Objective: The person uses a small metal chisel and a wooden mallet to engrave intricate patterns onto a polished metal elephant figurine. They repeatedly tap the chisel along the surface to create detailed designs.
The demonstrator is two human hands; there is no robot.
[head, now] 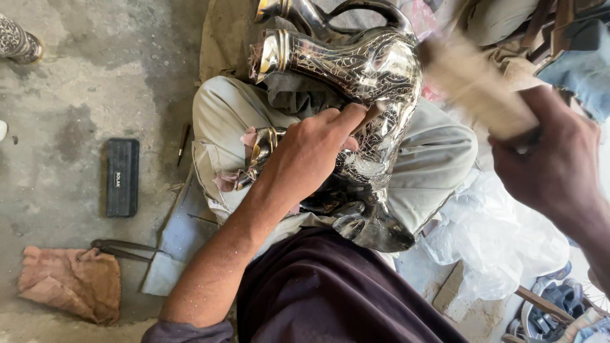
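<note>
A large shiny metal jug point(368, 70) with engraved patterns lies across my lap on my grey trousers point(222, 114). My left hand point(314, 149) rests on its belly, fingers pinched around a small chisel-like tool whose tip touches the engraved surface. My right hand point(553, 165) is raised at the right, shut on a wooden mallet point(473, 82) that is blurred with motion above the jug. A second metal vessel point(305, 13) shows behind the jug at the top.
On the concrete floor at left lie a black rectangular case point(122, 178), a pinkish cloth point(70, 282), dark pliers point(121, 249) and a thin tool point(183, 143). White plastic sheeting point(502, 241) bunches at right. Another person's patterned leg point(18, 41) is at top left.
</note>
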